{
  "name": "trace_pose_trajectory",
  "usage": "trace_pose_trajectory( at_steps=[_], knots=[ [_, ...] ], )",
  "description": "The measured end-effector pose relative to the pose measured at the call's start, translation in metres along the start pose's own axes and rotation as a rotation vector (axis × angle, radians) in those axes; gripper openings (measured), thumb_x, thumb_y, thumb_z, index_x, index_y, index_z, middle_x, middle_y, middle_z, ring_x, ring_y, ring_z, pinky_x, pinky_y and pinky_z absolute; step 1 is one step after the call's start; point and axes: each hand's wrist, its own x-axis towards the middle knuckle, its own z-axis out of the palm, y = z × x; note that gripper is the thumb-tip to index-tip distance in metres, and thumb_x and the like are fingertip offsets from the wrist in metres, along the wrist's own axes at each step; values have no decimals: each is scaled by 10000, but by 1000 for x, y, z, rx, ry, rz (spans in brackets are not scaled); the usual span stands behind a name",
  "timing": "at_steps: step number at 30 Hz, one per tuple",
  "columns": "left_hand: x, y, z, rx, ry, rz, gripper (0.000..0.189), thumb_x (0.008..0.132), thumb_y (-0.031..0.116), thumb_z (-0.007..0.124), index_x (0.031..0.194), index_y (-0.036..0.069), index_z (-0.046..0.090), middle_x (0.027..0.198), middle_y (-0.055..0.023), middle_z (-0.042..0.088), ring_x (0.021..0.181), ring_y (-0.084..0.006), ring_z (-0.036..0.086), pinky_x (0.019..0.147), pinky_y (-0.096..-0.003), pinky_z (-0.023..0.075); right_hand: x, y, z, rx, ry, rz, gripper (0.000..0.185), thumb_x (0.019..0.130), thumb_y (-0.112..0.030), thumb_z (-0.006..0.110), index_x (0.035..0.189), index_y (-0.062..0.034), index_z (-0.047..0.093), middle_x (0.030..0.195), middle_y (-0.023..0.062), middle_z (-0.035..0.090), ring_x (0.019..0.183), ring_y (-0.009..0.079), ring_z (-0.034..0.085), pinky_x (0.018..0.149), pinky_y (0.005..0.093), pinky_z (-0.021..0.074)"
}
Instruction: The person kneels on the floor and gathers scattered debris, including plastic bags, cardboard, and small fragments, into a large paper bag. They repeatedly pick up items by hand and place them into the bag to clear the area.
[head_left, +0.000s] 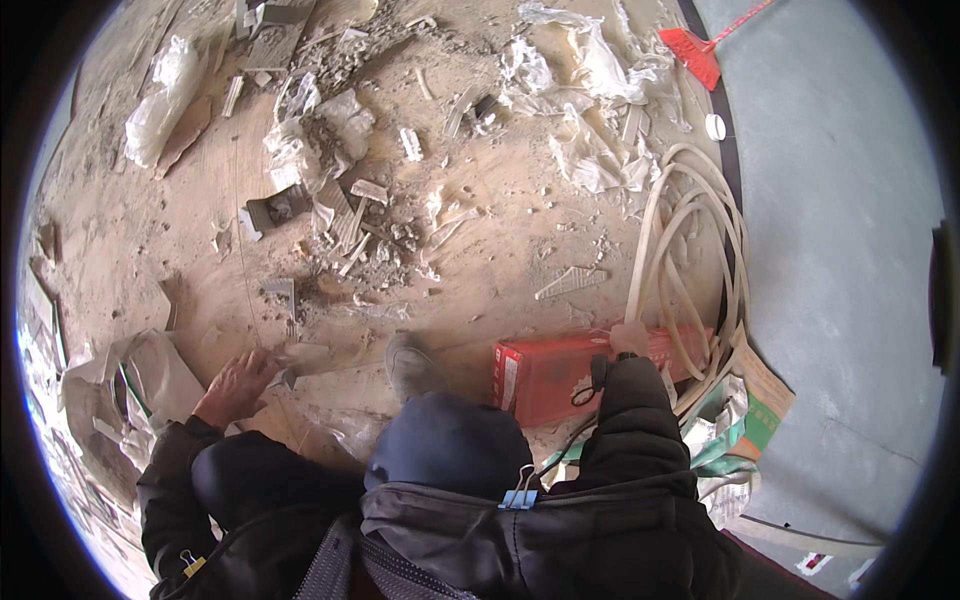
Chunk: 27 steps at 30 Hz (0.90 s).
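Observation:
My left hand (236, 386) is low over the dusty floor, its fingertips at a small angular scrap (283, 377). Whether the fingers grip that scrap is not clear. An open, pale woven sack (161, 367) stands just left of this hand. On the other side, my right hand (628, 339) is at the top edge of a red cardboard box (551, 375), with its fingers curled and mostly hidden. A pale coiled hose (646, 247) runs down to the box right beside that hand. Near my right wrist are a black strap and a cable (581, 431).
Broken rubble (390, 244), crumpled plastic sheeting (600, 60) and a dark bracket-shaped piece (274, 210) litter the floor ahead. A red broom (694, 56) and white round lid (715, 127) lie by the grey floor's (832, 225) edge. Green-and-white bags (720, 435) lie at right.

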Motion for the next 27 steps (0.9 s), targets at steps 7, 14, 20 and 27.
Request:
trace_pose_trajectory(
  at_steps=[7, 14, 20, 27],
  knots=[
    [-2, 6, 48, -70, 208, -22, 347, 823, 136, 703, 1152, 62, 619, 1161, -162, 574, 1053, -361, 630, 859, -468, 551, -44, -78, -16, -176, 586, -300, 464, 800, -374, 716, 1067, 3, 760, 1017, 258, 746, 973, 418, 722, 904, 484, 553],
    [-1, -12, 58, -73, 143, -165, 178, 904, 146, 635, 1064, 71, 621, 1033, -157, 600, 927, -368, 673, 751, -475, 575, -54, -151, 14, 121, -123, -287, 426, 835, -359, 656, 807, 59, 732, 968, 303, 732, 1006, 410, 719, 912, 476, 543],
    [8, -7, 48, -213, 267, -325, 356, 866, 307, 749, 1110, 88, 610, 1000, -169, 602, 906, -387, 667, 718, -487, 574, -15, -181, 67, 325, -231, -113, 431, 834, -353, 632, 865, 60, 749, 944, 257, 753, 943, 408, 736, 875, 477, 552],
    [14, 6, 27, -223, 275, -93, 553, 806, 377, 806, 1203, 84, 557, 1047, -151, 600, 922, -373, 661, 764, -483, 566, -80, -297, 29, 599, -161, -445, 154, 841, -80, 677, 987, -37, 655, 888, 136, 688, 767, 267, 697, 685, 405, 585]
  ],
)
